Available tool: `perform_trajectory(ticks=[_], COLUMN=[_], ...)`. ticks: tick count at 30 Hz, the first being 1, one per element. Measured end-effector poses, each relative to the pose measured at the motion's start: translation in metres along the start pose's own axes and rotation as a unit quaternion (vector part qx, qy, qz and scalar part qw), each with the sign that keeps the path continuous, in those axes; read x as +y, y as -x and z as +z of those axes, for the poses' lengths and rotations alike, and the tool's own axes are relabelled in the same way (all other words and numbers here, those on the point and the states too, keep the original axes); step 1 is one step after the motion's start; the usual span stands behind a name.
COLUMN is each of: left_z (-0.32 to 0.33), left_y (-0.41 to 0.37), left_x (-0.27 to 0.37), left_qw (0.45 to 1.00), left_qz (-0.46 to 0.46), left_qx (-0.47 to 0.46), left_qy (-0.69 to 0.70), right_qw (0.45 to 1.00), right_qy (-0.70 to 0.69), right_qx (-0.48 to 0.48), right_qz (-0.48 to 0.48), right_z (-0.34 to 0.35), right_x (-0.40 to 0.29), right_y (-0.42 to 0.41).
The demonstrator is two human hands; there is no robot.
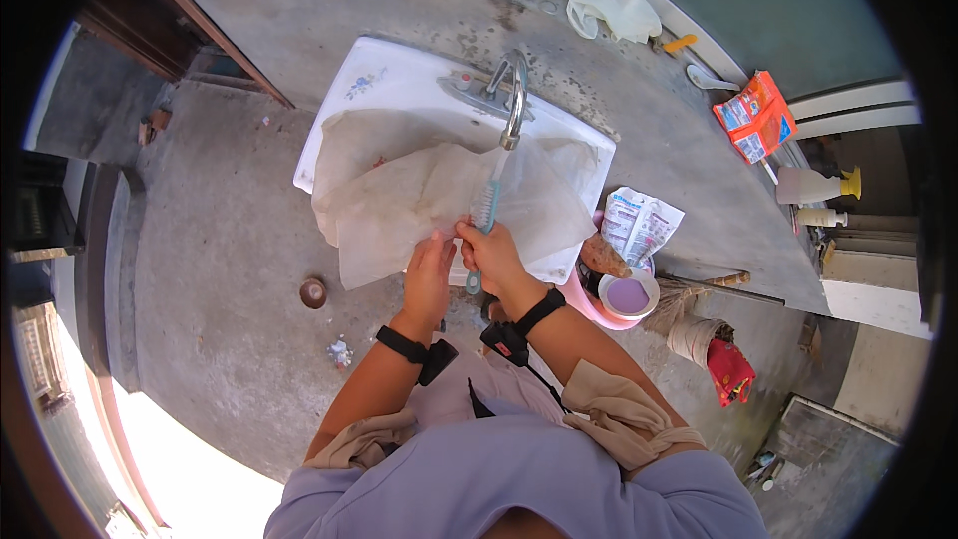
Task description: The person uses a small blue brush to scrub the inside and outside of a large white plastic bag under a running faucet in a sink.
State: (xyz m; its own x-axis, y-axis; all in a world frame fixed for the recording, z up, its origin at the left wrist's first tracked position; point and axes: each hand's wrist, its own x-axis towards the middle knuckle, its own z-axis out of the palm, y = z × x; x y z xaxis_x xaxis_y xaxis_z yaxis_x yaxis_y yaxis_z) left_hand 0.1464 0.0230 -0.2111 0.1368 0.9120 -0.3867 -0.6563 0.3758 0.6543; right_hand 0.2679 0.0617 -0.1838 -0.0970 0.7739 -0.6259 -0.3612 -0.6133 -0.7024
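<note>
A thin, pale beige cloth (pixel 404 195), wet-looking and partly see-through, is spread over the basin of a white ceramic sink (pixel 340 86). My left hand (pixel 428 273) pinches the cloth's near edge at the front of the sink. Right beside it, my right hand (pixel 494 256) grips a teal-handled scrub brush (pixel 488 202) with white bristles, its thumb and forefinger close to the cloth. The brush stands nearly lengthwise in the view, its end below my fist. Above the brush head curves a chrome faucet (pixel 518 101), with what looks like water coming from its spout.
At the right of the sink, a pink bucket (pixel 576 299) has a white-and-purple bowl (pixel 627 295), a brown root-like object (pixel 605 256) and a printed pouch (pixel 642 221) about it. An orange packet (pixel 756 117) and a spray bottle (pixel 816 185) line the window side. A small brown bowl (pixel 313 292) is on the floor.
</note>
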Motion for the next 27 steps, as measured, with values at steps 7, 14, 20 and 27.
perform_trajectory(ticks=[7,14,20,27], left_z=[-0.019,-0.06,-0.035,-0.044], left_y=[0.006,0.011,0.019,0.01], left_x=[0.012,0.012,0.042,0.033], left_qw=[0.992,0.91,0.874,0.878], left_qz=[0.024,0.07,0.039,0.12], left_qx=[0.118,0.118,0.096,0.074], left_qy=[-0.036,-0.391,-0.474,-0.457], right_qw=[0.957,0.808,0.899,0.921], right_qy=[0.204,0.534,0.402,0.344], right_qx=[0.152,0.223,0.173,0.168], right_qz=[-0.138,-0.11,-0.003,0.072], right_z=[-0.017,-0.02,-0.044,-0.03], right_x=[-0.014,-0.059,-0.047,-0.051], right_y=[-0.019,-0.059,-0.067,-0.07])
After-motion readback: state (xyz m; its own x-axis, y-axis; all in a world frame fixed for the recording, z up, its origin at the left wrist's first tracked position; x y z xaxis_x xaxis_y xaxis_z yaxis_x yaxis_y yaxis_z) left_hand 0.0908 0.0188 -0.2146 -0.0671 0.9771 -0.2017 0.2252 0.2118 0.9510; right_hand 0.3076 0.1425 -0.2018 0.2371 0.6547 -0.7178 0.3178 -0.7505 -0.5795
